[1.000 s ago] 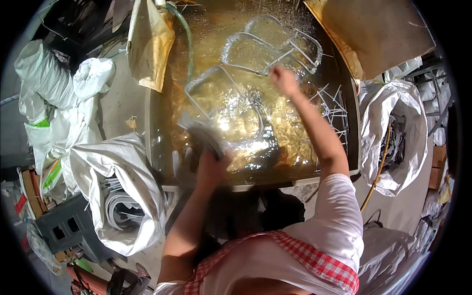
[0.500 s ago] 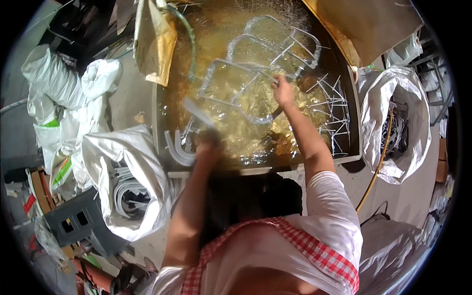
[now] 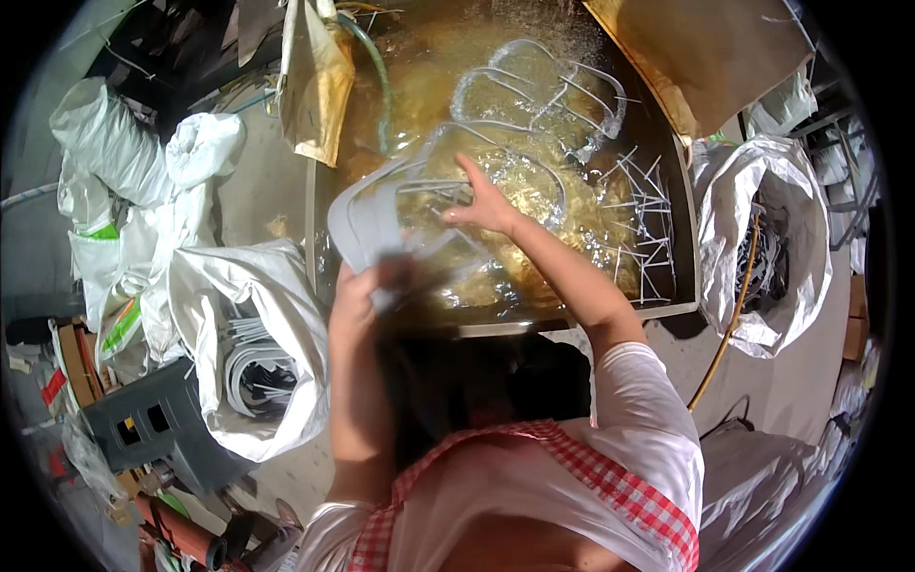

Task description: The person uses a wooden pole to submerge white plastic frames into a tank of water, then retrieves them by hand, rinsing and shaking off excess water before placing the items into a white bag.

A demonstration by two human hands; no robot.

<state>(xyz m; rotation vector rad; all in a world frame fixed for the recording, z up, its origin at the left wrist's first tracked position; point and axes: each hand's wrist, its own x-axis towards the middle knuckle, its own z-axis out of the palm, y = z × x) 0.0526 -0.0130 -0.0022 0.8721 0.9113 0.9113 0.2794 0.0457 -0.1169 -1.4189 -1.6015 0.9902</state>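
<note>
My left hand (image 3: 360, 291) is closed around a stack of grey curved plastic strips (image 3: 362, 229), held above the near left of a shallow metal tank (image 3: 688, 243) of yellowish water. Some of the fingers on that hand are blurred. To the right of the stack my right hand (image 3: 488, 207) is open, thumb and forefinger apart, close to the thin grey rods beside the strips. Whether it touches them I cannot tell. Farther back, a grey curved plastic frame with thin crossbars (image 3: 610, 122) lies in the water.
Loose thin grey rods (image 3: 643, 214) lie along the tank's right side. A white sack (image 3: 286, 419) of curved grey pieces stands at left, another white sack (image 3: 810, 296) with dark scraps at right. A green hose (image 3: 384, 105) dips into the water. Brown boards (image 3: 705, 48) flank the tank's back.
My left hand has lifted the stack of strips from the tank's near left corner. My right hand has let go of the frame in the water and moved left toward the stack.
</note>
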